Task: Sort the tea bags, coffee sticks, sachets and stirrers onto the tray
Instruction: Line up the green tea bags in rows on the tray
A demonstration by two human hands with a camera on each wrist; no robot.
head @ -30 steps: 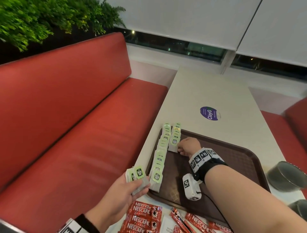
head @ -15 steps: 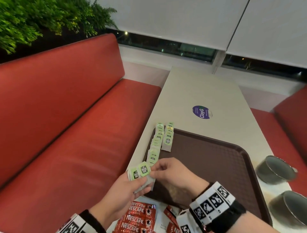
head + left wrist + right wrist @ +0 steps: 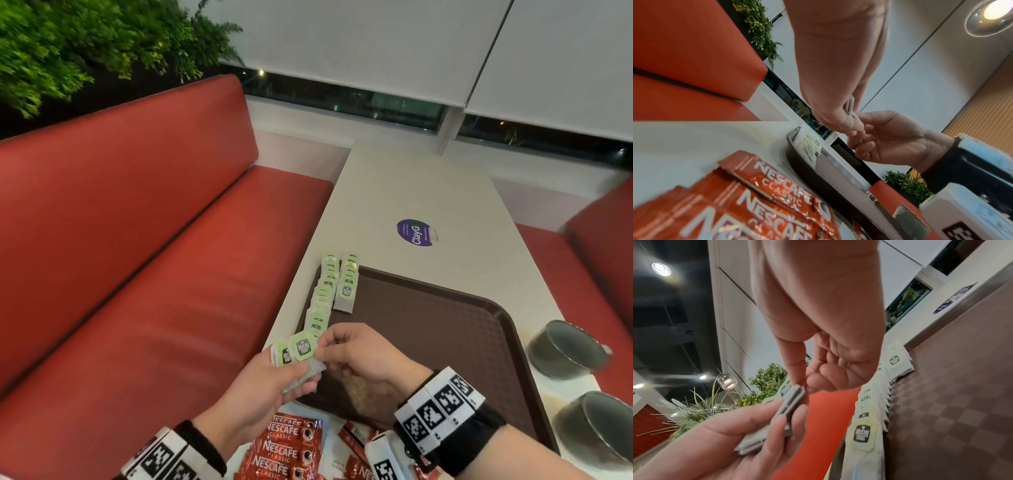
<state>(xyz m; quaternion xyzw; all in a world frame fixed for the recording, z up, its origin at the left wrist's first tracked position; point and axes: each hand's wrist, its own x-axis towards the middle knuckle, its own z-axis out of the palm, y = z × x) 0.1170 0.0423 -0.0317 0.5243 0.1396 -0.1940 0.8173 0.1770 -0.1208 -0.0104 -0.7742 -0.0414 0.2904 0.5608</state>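
My left hand (image 3: 270,380) holds a small stack of green-tagged tea bags (image 3: 294,353) over the near left corner of the brown tray (image 3: 445,329). My right hand (image 3: 346,349) pinches the top tea bag (image 3: 792,393) of that stack between thumb and forefinger. Two rows of tea bags (image 3: 330,291) lie along the tray's left edge, also seen as the tea bag rows (image 3: 875,402) in the right wrist view. Red Nescafe coffee sticks (image 3: 284,448) lie on the table in front of the tray, and show as coffee sticks (image 3: 756,194) in the left wrist view.
Two dark cups (image 3: 565,349) stand on the table to the right of the tray. A round purple sticker (image 3: 414,232) is on the table beyond it. A red bench (image 3: 137,257) runs along the left. White sachets (image 3: 337,459) lie among the coffee sticks.
My right hand left the far row on the tray, came back toward me and took hold of the top tea bag in my left hand's stack.
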